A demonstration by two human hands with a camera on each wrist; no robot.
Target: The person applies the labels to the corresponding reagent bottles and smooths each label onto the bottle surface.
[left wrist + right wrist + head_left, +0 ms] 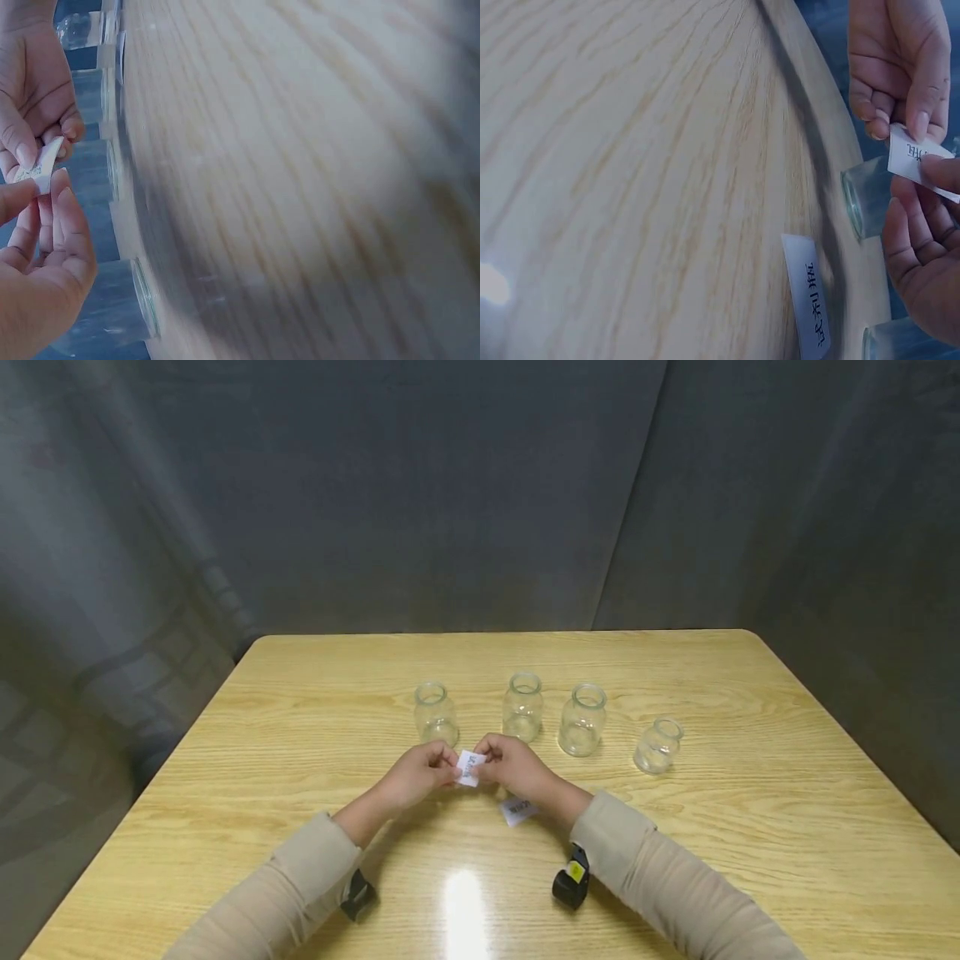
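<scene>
A small white paper label with dark printed characters is held up between both hands above the table. My left hand pinches its left edge between thumb and fingers. At the opposite edge, my right hand pinches it the same way, with the thumb over part of the print in the right wrist view. A second white label, also printed, lies on the table beneath the right forearm. Just beyond the hands stands a clear glass jar, its lower part near the left fingers.
Two more glass jars of similar size, a middle jar and a right-hand jar, stand behind the right hand. A smaller glass jar is farther right. All sit lidless on the wooden table, with a grey curtain behind.
</scene>
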